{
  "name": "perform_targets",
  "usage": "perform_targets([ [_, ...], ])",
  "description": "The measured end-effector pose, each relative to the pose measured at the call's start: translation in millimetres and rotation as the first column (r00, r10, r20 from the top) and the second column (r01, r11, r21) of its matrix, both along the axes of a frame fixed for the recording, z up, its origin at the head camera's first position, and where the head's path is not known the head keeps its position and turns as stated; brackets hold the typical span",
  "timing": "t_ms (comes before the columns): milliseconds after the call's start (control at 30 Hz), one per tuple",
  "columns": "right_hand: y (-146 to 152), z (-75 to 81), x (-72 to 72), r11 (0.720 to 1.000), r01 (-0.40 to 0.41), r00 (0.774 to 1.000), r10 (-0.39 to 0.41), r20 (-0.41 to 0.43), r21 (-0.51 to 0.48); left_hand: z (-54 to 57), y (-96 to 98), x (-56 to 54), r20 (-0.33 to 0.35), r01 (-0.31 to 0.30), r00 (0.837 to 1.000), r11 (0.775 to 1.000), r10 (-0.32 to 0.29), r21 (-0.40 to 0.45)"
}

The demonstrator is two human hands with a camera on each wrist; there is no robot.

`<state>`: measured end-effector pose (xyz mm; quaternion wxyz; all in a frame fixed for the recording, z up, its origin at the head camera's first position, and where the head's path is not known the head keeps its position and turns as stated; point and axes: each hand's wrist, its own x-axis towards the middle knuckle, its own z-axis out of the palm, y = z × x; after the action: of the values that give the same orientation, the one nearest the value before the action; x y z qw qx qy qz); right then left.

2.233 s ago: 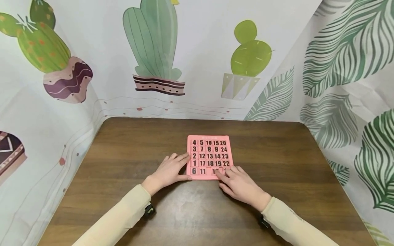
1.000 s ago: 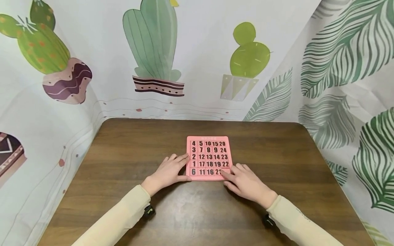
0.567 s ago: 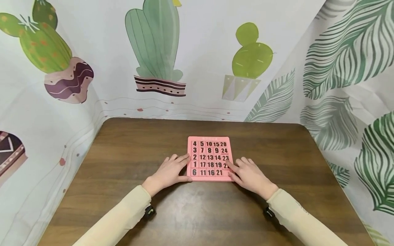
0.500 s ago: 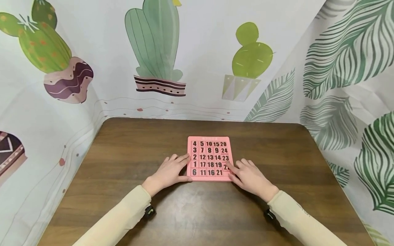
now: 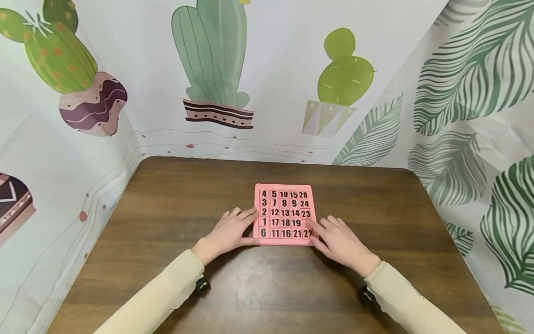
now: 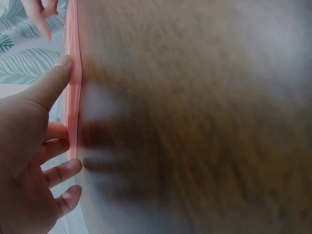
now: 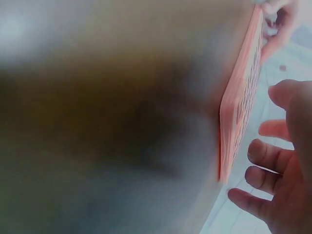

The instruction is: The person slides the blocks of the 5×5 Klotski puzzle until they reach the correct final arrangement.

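Note:
A pink sliding number puzzle (image 5: 275,241) lies flat on the wooden table, its black-numbered tiles in a square grid. My left hand (image 5: 228,233) rests against its left side, thumb at the near left corner; in the left wrist view the thumb and fingers (image 6: 62,171) line the puzzle's edge (image 6: 73,97). At the right side, my right hand (image 5: 340,243) reaches its index finger over the vacant slot between tile 23 (image 5: 306,214) and tile 22 (image 5: 308,233). The right wrist view shows that hand's fingers (image 7: 263,153) spread beside the puzzle's corner (image 7: 228,117).
The brown wooden table (image 5: 187,185) extends around the puzzle on all sides. Behind it hangs a white cloth (image 5: 275,69) printed with cacti and leaves, reaching along both sides. Each wrist wears a dark device, like the black one (image 5: 202,286) below the left cuff.
Tiles 16 and 21 have slid left along the bottom row. Then the right index finger moved tile 22 down into the bottom right corner. The left hand has stayed in place.

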<state>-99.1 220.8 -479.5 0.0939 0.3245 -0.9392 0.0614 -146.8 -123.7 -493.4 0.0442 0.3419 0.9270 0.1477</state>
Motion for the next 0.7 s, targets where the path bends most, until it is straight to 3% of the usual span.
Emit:
perform_targets([
  [167, 2, -2.9, -23.1, 0.998, 0.053, 0.998, -0.054, 0.041, 0.03, 0.4, 1.4, 1.0, 0.005, 0.002, 1.0, 1.0, -0.002, 0.004],
  [267, 3, -5.5, -28.1, 0.997, 0.058, 0.997, -0.06, 0.044, 0.047, -0.2, 2.7, 1.6, 0.01, 0.006, 1.0, 1.0, -0.006, 0.009],
  [700, 2, -5.8, -1.5, 0.998, -0.014, 1.0, 0.013, 0.01, 0.056, -1.0, 2.8, -0.6, 0.015, -0.02, 1.0, 1.0, 0.02, 0.003],
])
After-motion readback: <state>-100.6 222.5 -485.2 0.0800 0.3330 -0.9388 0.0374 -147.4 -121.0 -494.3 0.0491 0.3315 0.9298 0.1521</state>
